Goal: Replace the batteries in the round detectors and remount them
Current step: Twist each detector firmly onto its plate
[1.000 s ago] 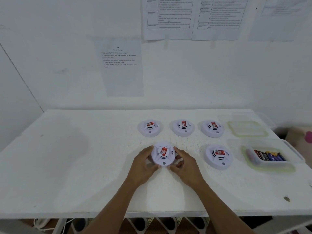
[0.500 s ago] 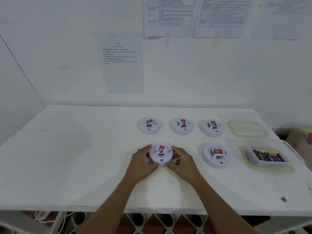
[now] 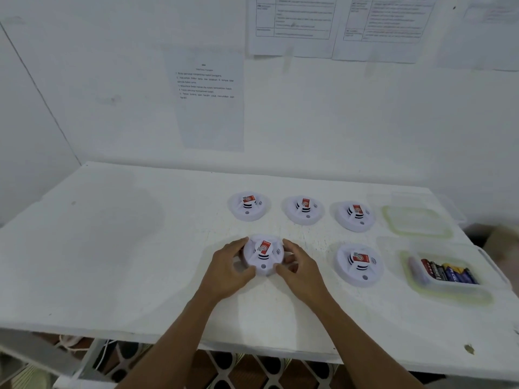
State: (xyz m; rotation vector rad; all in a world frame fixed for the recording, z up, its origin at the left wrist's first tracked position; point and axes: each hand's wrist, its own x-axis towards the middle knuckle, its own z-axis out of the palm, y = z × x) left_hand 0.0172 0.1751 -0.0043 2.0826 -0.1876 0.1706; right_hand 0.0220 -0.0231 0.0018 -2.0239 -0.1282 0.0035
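Several round white detectors with red stickers lie on the white table. The near-left detector is held from both sides: my left hand grips its left edge and my right hand grips its right edge, fingers curled around the rim. Another detector lies to its right. Three more sit in a back row: a left detector, a middle detector and a right detector. A clear plastic box at the right holds several batteries.
The box's clear lid lies behind it at the back right. Printed sheets hang on the wall behind the table. The table's near edge runs just below my forearms, with cables and a patterned floor underneath.
Both hands have stayed on the near-left detector; it looks turned slightly in place between them. The camera has tilted and shifted a little.
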